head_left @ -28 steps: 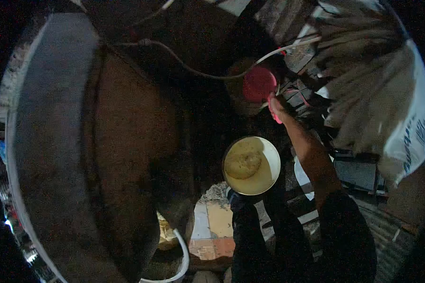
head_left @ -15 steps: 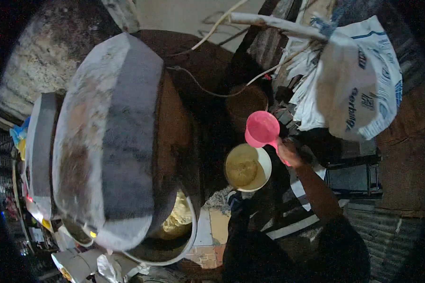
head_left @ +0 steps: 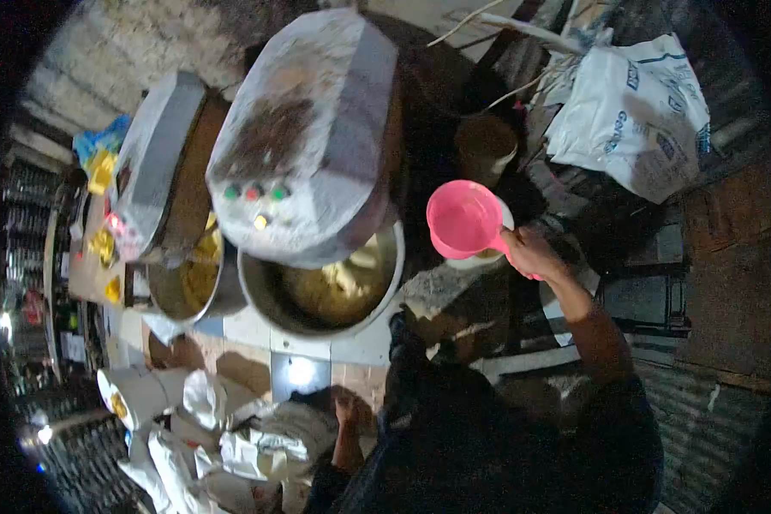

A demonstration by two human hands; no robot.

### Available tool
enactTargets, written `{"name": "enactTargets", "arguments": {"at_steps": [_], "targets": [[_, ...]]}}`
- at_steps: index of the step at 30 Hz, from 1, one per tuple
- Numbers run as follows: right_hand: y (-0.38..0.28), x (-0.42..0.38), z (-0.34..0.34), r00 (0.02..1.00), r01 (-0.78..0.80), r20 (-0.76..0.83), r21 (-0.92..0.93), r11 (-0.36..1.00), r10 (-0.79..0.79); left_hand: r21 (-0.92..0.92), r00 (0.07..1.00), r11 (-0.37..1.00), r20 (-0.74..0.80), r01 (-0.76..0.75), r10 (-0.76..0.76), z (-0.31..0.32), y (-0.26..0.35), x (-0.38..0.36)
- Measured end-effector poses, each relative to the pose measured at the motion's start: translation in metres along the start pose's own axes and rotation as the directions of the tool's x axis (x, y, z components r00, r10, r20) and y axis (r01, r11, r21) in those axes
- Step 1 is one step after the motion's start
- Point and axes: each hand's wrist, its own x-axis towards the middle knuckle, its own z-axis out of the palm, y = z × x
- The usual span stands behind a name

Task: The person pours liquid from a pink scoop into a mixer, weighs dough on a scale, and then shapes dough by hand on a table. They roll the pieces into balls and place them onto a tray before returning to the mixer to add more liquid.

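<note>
My right hand (head_left: pixel 533 254) is closed around the handle of a pink plastic dipper (head_left: pixel 464 218). The dipper is above a white bucket (head_left: pixel 507 212), covering most of it, so the bucket's contents are largely hidden. To the left, a large metal mixing bowl (head_left: pixel 396 272) sits under the mixer head (head_left: pixel 304 128), with pale dough (head_left: pixel 349 278) inside. Low in the view my left hand (head_left: pixel 344 409) hangs over the floor, away from the bowl, its fingers loosely apart with nothing in them.
A second mixer (head_left: pixel 158 163) stands left, its bowl (head_left: pixel 221 283) holding yellowish dough. White sacks (head_left: pixel 248 450) and a white bucket (head_left: pixel 150 394) lie lower left. A printed white sack (head_left: pixel 630 120) hangs upper right. A brown container (head_left: pixel 486 146) stands behind the dipper.
My view has swung left and down, bringing the mixer's buttons, the second mixer's bowl and my left hand into sight. The dipper now covers more of the white bucket.
</note>
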Motion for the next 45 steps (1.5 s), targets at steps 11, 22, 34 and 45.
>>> {"name": "enactTargets", "arguments": {"at_steps": [11, 22, 34, 45], "targets": [[-0.069, -0.028, 0.231, 0.904, 0.323, -0.149, -0.378, 0.868, -0.402, 0.584, 0.962, 0.772, -0.06, 0.249, -0.265, -0.14, 0.02, 0.077], [-0.165, -0.004, 0.381, 0.409, 0.607, -0.17, -0.683, 0.407, -0.896, 0.118, 0.995, 0.993, -0.095, 0.026, -0.014, -0.254, 0.087, 0.152], [-0.167, 0.021, 0.425, 0.458, 0.595, -0.161, -0.675, 0.436, -0.874, 0.478, 0.959, 0.832, -0.113, 0.282, -0.259, -0.299, 0.054, 0.162], [-0.159, 0.04, 0.447, 0.396, 0.729, -0.304, -0.47, 0.497, -0.867, 0.288, 0.967, 0.925, -0.136, 0.248, -0.216, -0.31, 0.058, 0.135]]}}
